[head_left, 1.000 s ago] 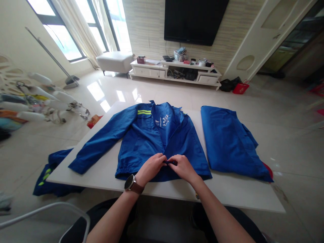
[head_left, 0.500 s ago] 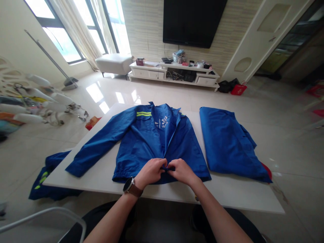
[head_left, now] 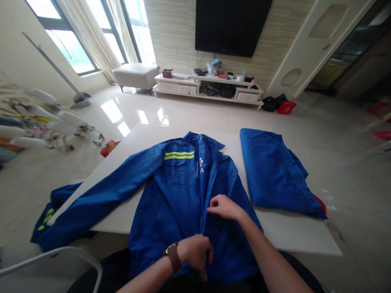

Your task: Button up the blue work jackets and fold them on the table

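A blue work jacket (head_left: 171, 207) with a yellow-green striped band across its chest lies front up, its lower part hanging over the near table edge. My right hand (head_left: 225, 206) is closed in a pinch at the jacket's front opening, around mid-height; the small part between the fingertips cannot be made out. Lower down, my left hand (head_left: 194, 250), with a watch (head_left: 172, 256) on the wrist, rests over the lower front. Its fingers are bent downward and somewhat apart. White print shows inside the parted collar.
Folded blue clothing (head_left: 271, 171) lies on the right of the white table (head_left: 305, 236). Another blue garment (head_left: 45, 219) with yellow-green marks hangs at the left. A white curved bar (head_left: 70, 249) is at lower left. A TV cabinet (head_left: 177, 87) stands beyond.
The jacket has slid toward me, its hem now over the table edge. My hands have parted from the hem: the right is higher on the front opening, the left lower and nearer me.
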### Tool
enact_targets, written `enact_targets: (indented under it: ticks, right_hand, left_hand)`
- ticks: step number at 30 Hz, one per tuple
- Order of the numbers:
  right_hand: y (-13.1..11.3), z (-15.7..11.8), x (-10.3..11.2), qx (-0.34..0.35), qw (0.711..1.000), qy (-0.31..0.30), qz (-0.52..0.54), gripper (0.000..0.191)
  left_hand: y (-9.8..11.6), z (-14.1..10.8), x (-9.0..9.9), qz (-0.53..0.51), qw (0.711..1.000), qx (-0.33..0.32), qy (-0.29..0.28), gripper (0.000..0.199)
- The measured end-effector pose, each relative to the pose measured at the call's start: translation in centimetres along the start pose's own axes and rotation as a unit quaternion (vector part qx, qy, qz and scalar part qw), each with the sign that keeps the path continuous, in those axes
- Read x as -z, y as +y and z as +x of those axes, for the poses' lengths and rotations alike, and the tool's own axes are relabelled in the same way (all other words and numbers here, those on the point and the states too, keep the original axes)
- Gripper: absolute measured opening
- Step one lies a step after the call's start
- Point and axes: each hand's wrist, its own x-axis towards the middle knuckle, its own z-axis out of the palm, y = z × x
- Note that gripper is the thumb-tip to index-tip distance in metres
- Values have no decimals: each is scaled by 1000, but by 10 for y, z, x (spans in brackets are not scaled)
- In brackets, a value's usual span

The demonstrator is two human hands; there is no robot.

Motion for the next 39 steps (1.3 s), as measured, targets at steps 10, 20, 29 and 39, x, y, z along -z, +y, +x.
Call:
enact_targets:
  ticks: [10, 20, 29, 39]
  right_hand:
    - [21, 10, -5, -32, 940, 103, 323, 60]
    - [29, 26, 0, 2, 743, 378, 553, 37]
    - [19, 31, 12, -130, 652, 231, 711, 19]
    - [9, 30, 13, -42, 682, 272, 678, 39]
  left_hand:
    - [-6, 26, -58, -21, 994, -80, -64, 30]
    - [-30, -21, 76, 55, 905, 83, 414, 55]
    - [-38, -2, 40, 151, 930, 98, 321, 54]
    - [-31, -6, 60, 143, 892, 144, 404, 28]
